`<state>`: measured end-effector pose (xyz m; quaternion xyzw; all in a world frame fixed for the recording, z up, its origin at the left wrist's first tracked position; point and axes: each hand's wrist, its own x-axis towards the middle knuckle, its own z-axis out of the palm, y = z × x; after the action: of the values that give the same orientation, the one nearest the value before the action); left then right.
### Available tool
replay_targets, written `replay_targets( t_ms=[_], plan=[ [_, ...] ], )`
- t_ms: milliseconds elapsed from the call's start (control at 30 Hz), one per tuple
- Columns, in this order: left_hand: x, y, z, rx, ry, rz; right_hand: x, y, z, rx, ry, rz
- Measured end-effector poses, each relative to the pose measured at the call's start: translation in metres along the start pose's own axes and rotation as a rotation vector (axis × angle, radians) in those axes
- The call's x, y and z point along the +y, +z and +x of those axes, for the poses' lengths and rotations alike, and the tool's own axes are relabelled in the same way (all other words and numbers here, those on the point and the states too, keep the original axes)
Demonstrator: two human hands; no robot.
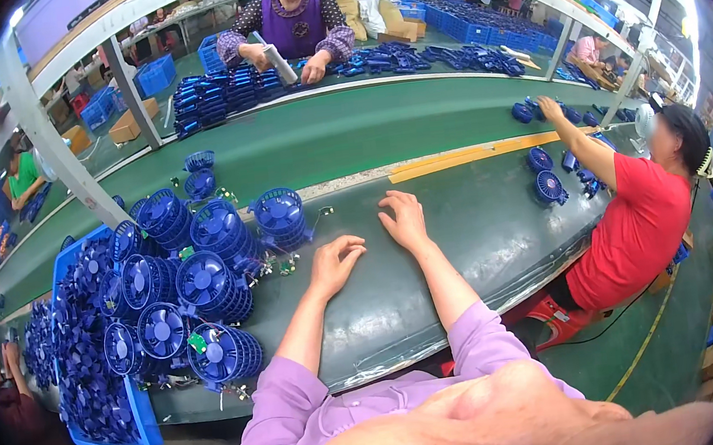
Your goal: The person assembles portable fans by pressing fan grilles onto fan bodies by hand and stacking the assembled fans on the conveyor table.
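My left hand (335,265) lies on the dark green worktable (366,317), its fingers loosely stretched and nothing in them. A little farther off and to the right, my right hand (404,219) also rests on the tabletop, empty, with its fingers apart. To the left of my hands stand several stacks of blue round fan housings (206,277) with fan blades inside. Small green circuit boards (289,264) on wires hang from some of them, close to my left hand. The nearest stack to my hands is a blue fan stack (280,219) at the table's far side.
A blue crate (145,418) heaped with loose blue fan blades (93,363) stands at the left. Beyond the table runs a green conveyor belt (305,145). At right, a co-worker in red (634,219) reaches toward blue fans (548,187). Another person (288,25) works across the belt.
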<state>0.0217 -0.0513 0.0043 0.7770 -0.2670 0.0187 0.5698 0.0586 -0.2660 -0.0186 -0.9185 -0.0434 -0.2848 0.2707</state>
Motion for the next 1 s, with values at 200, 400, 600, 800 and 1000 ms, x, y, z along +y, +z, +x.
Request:
replay_targets(
  t_ms=[200, 400, 600, 800, 1000],
  plan=[
    [0.000, -0.001, 0.001, 0.006, 0.033, 0.020, -0.001, -0.001, 0.001, -0.008, 0.000, 0.004],
    [0.000, -0.001, 0.001, 0.009, 0.047, 0.056, -0.001, 0.000, 0.001, -0.011, -0.003, 0.002],
    [0.002, -0.002, 0.000, 0.009, 0.029, 0.049, -0.002, 0.001, 0.000, -0.013, 0.002, 0.011],
    [0.003, 0.000, 0.002, -0.026, 0.005, 0.042, 0.004, 0.001, 0.000, 0.008, 0.003, -0.005],
    [-0.001, -0.002, 0.001, -0.011, 0.027, 0.054, -0.003, 0.002, 0.001, -0.015, 0.000, 0.021]
  ],
)
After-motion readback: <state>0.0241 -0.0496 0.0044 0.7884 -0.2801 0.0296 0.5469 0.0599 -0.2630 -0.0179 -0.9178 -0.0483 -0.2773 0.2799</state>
